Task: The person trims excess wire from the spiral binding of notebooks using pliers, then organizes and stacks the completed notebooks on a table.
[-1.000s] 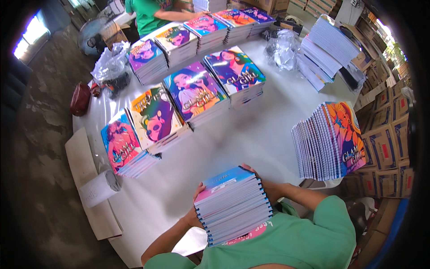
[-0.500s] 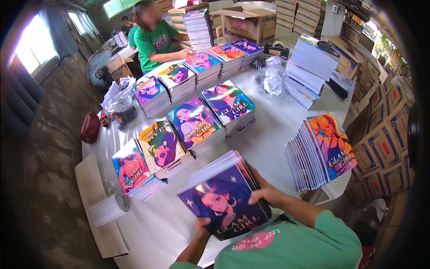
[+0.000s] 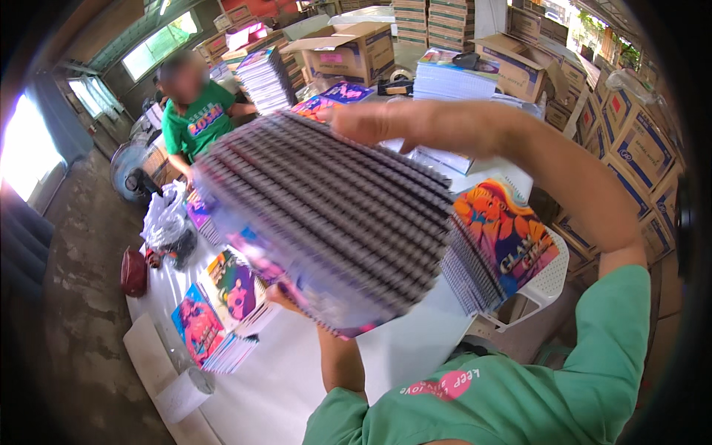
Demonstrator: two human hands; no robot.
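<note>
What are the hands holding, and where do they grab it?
A thick stack of spiral notebooks. The right hand grips its top edge; the left hand supports it from underneath, mostly hidden.

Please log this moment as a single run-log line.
left hand: under stack of spiral notebooks | right hand: gripping its top | stack: raised above white table

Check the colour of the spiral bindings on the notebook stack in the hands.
Dark grey to black spiral bindings, rows of them across the lifted stack, somewhat motion-blurred; head view.
</note>
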